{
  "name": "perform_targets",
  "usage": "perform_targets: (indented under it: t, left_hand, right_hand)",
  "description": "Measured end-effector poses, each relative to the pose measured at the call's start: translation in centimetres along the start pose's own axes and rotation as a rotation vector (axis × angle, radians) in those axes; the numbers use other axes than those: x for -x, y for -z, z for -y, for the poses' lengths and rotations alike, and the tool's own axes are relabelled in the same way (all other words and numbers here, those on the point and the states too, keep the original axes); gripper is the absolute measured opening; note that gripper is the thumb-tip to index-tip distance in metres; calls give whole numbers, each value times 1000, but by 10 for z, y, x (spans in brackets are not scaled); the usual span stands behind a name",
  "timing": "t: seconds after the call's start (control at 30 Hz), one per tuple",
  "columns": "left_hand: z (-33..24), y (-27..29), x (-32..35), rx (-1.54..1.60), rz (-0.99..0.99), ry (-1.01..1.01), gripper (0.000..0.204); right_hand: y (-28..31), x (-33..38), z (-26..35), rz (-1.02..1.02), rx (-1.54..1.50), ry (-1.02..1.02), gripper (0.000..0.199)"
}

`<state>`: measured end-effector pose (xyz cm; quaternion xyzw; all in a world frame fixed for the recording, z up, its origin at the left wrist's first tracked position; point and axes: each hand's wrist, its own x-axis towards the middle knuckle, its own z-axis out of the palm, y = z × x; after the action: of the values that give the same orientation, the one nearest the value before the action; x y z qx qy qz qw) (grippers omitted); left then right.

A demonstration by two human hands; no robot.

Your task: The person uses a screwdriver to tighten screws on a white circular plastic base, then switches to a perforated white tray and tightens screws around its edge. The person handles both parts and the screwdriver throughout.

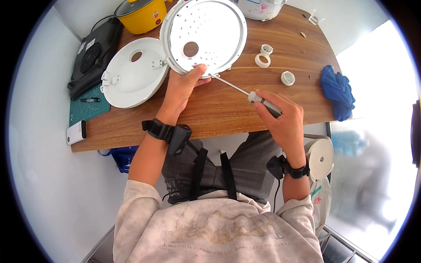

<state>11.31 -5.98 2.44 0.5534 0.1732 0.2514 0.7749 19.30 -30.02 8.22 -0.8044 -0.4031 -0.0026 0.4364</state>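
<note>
Your right grip (285, 115) clamps a screwdriver (253, 97), tip seemingly on the metal-faced disc (215, 36) your left grip (182, 85) clasps over the surface (223, 109); a white cover (139, 79) crowds it, blue cloth (337, 93) at the right edge.

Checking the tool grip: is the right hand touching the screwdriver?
Touching. The head view shows the right hand wrapped around the screwdriver, no gap between them.

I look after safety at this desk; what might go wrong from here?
The screwdriver might slip off the rim of the round metal-faced lid piece and jab the left hand, which grips close to its tip. Gripped at its edge, the lid piece may also tip under pressure.
</note>
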Motion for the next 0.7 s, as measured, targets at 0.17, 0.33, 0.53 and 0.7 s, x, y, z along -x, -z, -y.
perform_targets:
  t: [0.17, 0.33, 0.53, 0.7]
  left_hand:
    - [1, 3, 0, -1, 22, -2, 53]
    - [1, 1, -1, -7, 17, -5, 54]
    - [0, 1, 0, -12, 11, -10, 54]
    - [1, 2, 0, 8, 20, 2, 52]
  right_hand:
    - [11, -7, 16, 61, 45, -40, 23]
    - [13, -18, 7, 96, 29, -38, 23]
    - [16, -27, 5, 208, 24, -177, 25]
    - [13, -30, -7, 142, 143, 50, 24]
